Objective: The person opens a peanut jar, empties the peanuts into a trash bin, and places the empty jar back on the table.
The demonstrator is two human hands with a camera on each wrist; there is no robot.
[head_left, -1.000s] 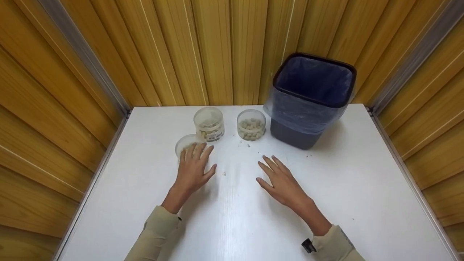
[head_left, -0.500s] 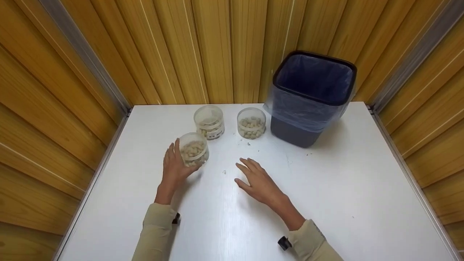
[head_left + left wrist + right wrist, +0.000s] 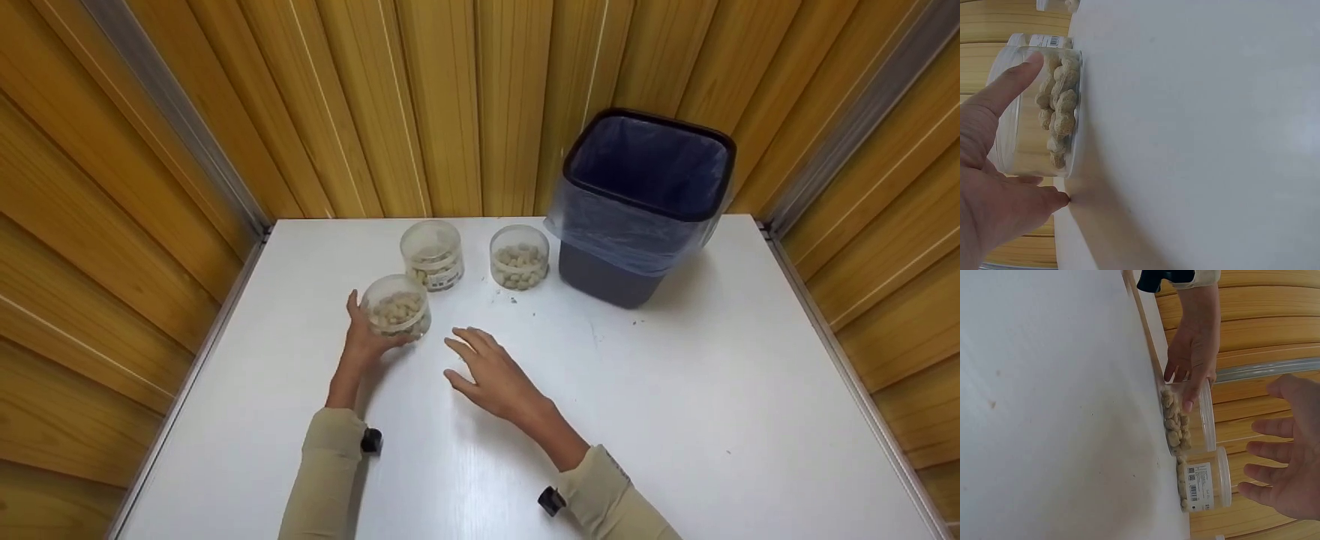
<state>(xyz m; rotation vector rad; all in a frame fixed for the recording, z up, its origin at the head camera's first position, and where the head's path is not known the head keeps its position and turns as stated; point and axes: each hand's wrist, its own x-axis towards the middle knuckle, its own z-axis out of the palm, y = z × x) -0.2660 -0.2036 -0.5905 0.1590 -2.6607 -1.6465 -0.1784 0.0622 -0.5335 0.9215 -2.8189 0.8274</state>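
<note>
Holding peanut jar [image 3: 1030, 143] between wide-spread left fingers [image 3: 1041, 201].

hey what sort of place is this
Probably a work booth: a white table with wood-look walls on three sides, metal strips at the corners, and a lined bin on the tabletop.

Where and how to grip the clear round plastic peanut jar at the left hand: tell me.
Take the peanut jar by its curved side wall, probably from the left, where the left hand spans it. It stands upright, so thumb and fingers can press opposite sides; a clear round plastic jar with a white label sits close behind, towards the right.
</note>
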